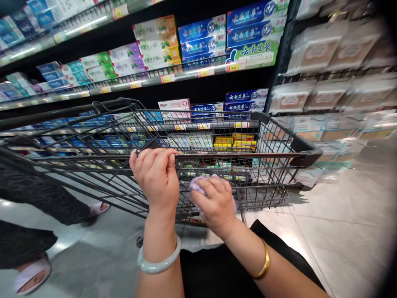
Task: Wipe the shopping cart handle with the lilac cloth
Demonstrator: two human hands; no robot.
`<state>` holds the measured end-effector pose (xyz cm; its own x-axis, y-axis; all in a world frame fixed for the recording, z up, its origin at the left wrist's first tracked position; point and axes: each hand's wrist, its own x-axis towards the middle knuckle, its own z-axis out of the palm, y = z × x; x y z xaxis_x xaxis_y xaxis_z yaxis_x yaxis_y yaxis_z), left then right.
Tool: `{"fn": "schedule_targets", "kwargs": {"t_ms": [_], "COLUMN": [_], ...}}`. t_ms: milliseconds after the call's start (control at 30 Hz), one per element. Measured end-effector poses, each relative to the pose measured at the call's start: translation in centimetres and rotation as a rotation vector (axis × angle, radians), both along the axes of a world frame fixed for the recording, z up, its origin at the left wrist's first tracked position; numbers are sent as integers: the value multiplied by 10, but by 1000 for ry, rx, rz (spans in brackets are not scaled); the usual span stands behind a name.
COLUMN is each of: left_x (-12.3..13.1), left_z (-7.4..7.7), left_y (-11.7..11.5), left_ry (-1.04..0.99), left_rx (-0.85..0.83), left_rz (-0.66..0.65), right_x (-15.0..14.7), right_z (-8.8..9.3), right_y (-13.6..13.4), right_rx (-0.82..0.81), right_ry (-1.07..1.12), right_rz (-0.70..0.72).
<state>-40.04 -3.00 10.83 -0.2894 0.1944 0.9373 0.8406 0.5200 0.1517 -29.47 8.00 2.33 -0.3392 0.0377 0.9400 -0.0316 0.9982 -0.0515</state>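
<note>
White glare spots the pale floor (350, 223) and streaks the left shelf edges (88, 27); shadow falls beside the cart (235, 156). Packets (322, 49) at right smear with blur, right corners darken, and edges stretch.

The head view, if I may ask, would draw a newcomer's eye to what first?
Probably the left hand near the centre, closed on the near top rail of a dark cart, and the right hand, slightly lower, holding a lilac cloth beside the cart's wire side. Next would come the bright stacked boxes on the shelves behind.
</note>
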Motion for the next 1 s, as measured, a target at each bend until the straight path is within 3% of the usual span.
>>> {"fn": "schedule_targets", "kwargs": {"t_ms": [233, 367, 467, 600, 700, 800, 1000], "left_x": [-2, -1, -2, -3, -4, -6, -10], "left_z": [0, -1, -2, -4, -6, -6, -2], "left_y": [-1, -1, -1, -1, 0, -1, -4], "left_ry": [-3, -2, 4, 9, 2, 7, 6], "left_rx": [-11, -16, -19, 8, 18, 14, 10], "left_rz": [30, 33, 25, 27, 13, -8, -21], "right_x": [-5, -18, -15, -5, -8, -11, -7], "right_z": [5, -9, -8, 2, -5, -13, -11], "right_y": [-16, -21, -21, -15, -14, -14, -7], "right_rx": [7, 96, 58, -11, 47, 106, 33], "right_ry": [92, -54, -98, 27, -41, -161, -64], "right_rz": [142, 128, 161, 99, 73, 141, 57]}}
